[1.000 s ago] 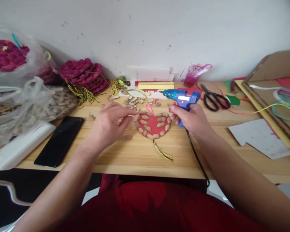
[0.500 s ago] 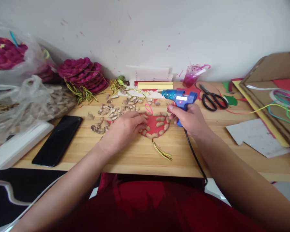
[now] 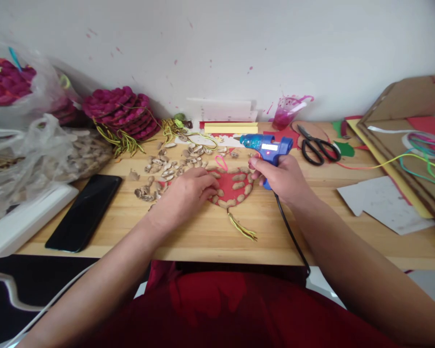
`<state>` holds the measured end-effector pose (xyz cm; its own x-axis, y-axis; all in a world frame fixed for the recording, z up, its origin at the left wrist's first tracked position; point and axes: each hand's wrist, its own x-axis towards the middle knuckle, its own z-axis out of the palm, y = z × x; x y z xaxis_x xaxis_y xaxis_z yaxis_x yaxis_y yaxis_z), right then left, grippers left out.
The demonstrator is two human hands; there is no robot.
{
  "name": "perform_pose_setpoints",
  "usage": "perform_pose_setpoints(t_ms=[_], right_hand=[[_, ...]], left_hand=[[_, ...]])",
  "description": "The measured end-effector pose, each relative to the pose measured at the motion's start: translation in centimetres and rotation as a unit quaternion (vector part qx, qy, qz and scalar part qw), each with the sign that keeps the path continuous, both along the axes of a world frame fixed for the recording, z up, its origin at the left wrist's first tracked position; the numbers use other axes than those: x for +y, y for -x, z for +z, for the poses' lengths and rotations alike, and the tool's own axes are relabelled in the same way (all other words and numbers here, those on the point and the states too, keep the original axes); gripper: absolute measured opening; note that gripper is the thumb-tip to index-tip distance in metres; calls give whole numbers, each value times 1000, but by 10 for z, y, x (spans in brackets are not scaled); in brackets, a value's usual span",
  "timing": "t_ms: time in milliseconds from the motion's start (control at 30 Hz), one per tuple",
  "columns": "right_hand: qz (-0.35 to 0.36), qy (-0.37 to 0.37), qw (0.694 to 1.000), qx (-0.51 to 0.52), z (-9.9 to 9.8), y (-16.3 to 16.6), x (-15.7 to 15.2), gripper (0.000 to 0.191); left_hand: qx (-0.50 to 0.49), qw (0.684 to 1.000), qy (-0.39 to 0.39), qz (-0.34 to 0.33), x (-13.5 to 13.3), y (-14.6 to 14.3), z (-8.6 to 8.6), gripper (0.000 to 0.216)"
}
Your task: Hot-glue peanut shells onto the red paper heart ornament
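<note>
The red heart [image 3: 231, 189] lies flat on the wooden table [image 3: 203, 227], with peanut shells stuck on it. The left hand [image 3: 183, 195] rests on the heart's left side, fingers bent down. The right hand [image 3: 281, 179], just beside the heart, grips the blue glue gun [image 3: 266, 145].
</note>
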<state>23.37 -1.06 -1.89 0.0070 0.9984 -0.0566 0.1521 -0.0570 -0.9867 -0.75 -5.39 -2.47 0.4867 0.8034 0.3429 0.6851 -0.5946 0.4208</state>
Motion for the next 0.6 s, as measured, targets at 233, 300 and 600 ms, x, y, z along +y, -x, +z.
perform_pose_setpoints(t_ms=[233,300,600], right_hand=[[-2,8,1000,4,4,1,-2,17],[-4,8,1000,1,5,1,-2,17],[-13,12,1000,8,9,2,-4,17]], left_hand=[[-9,1000,4,7,0,3,6,17],[-9,1000,-8,27,1,6,12,18],[-32,994,-84,58,0,12,20,21]])
